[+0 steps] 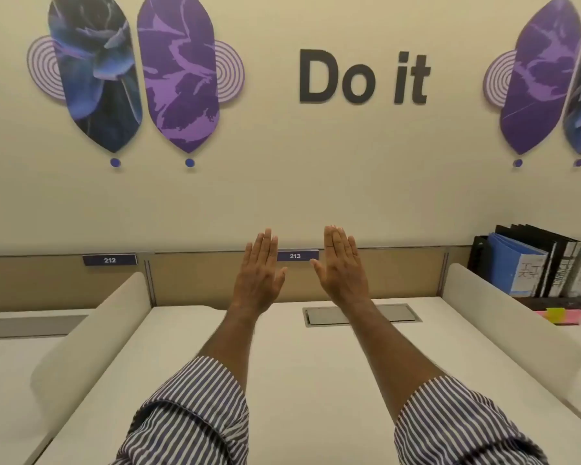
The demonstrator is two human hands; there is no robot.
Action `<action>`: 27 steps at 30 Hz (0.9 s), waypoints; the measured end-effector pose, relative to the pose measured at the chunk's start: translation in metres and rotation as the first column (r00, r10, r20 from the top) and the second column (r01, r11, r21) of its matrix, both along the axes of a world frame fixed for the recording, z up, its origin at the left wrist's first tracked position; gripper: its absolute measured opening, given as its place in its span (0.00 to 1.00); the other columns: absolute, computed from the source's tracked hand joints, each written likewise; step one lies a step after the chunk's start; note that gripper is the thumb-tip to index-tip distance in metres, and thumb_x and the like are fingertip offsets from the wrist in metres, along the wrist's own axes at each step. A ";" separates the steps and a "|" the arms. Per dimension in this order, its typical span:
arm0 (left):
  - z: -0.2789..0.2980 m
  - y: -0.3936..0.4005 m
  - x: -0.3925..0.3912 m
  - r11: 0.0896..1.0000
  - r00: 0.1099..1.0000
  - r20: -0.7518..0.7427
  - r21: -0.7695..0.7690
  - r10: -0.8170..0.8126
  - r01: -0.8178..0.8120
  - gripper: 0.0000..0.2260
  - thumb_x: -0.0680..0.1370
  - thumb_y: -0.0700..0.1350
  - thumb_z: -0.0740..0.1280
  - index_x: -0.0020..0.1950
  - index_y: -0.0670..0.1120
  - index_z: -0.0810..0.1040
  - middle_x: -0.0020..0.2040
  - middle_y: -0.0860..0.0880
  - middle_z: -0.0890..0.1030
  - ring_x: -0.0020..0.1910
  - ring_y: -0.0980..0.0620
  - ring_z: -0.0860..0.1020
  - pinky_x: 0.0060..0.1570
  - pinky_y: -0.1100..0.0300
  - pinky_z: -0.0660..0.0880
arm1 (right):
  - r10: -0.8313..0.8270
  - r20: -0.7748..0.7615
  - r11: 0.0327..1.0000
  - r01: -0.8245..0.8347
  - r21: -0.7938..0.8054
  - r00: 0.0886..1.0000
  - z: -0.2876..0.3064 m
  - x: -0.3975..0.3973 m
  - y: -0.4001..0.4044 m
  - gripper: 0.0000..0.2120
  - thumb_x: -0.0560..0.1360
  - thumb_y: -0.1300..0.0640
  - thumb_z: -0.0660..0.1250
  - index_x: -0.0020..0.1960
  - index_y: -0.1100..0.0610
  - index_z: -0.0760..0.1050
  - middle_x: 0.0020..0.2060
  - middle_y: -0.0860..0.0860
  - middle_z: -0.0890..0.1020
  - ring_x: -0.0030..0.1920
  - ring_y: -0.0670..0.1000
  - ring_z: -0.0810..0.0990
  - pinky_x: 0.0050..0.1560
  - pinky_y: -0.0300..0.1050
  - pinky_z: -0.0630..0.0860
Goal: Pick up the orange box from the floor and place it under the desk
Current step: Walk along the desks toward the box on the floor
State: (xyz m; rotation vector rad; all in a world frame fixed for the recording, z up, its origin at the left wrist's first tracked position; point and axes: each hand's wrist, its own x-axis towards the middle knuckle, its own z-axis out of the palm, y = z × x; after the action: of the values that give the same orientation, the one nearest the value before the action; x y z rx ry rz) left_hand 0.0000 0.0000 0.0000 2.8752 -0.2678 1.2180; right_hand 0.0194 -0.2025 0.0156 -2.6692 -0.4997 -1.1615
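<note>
Above the white counter (188,344), both arms are stretching forward, side by side and apart. The left hand (259,273) is showing its back to the camera with the fingers straight and pressed together, the thumb sticking out toward the middle; its grip is spread flat and holding nothing. The right hand (341,266) is mirroring it, fingers flat and together, grip likewise slack and empty. Both striped sleeves (195,414) are sitting rolled up near the elbows. Between the two hands a small blue plate reading 213 (297,255) is showing on the tan back panel, and a second plate reading 212 (110,260) is hanging further left. A grey hatch (400,313) is lying flush in the counter behind the right forearm. Rounded white dividers (91,330) are flanking the counter on each side. At the far right, binders (531,263) are standing upright beside sticky notes (556,314). The orange box is not appearing anywhere in view.
</note>
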 end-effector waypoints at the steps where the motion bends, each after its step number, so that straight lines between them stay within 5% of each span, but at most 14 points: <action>1: 0.000 -0.010 -0.009 1.000 1.000 -0.009 0.008 0.017 -0.016 0.32 0.83 0.54 0.54 0.80 0.39 0.50 0.82 0.41 0.50 0.82 0.44 0.49 0.80 0.45 0.53 | -0.004 0.003 1.000 0.004 -0.014 1.000 -0.001 -0.008 -0.009 0.35 0.82 0.44 0.57 0.80 0.64 0.49 0.80 0.58 0.56 0.81 0.56 0.53 0.81 0.55 0.50; 14: -0.001 -0.116 -0.158 0.998 0.995 -0.074 0.007 0.068 -0.068 0.32 0.82 0.54 0.55 0.80 0.38 0.50 0.82 0.40 0.51 0.82 0.44 0.50 0.80 0.45 0.52 | 0.033 -0.015 0.999 -0.033 -0.034 0.999 -0.015 -0.149 -0.121 0.35 0.81 0.46 0.59 0.79 0.65 0.51 0.79 0.60 0.59 0.80 0.58 0.55 0.80 0.57 0.55; 27: -0.033 -0.140 -0.280 0.998 0.994 -0.102 -0.045 0.038 -0.042 0.31 0.83 0.54 0.54 0.81 0.40 0.49 0.82 0.41 0.51 0.82 0.45 0.50 0.80 0.46 0.51 | 0.062 -0.049 0.998 -0.063 -0.023 0.997 -0.045 -0.271 -0.144 0.35 0.82 0.44 0.55 0.80 0.63 0.48 0.80 0.58 0.55 0.81 0.56 0.51 0.81 0.55 0.50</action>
State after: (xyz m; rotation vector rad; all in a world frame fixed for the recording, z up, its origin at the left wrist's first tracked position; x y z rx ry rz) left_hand -0.2798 -0.1403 -0.0332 2.9037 -0.1785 1.0649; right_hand -0.2517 -0.3465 -0.0295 -2.6749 -0.5882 -1.0784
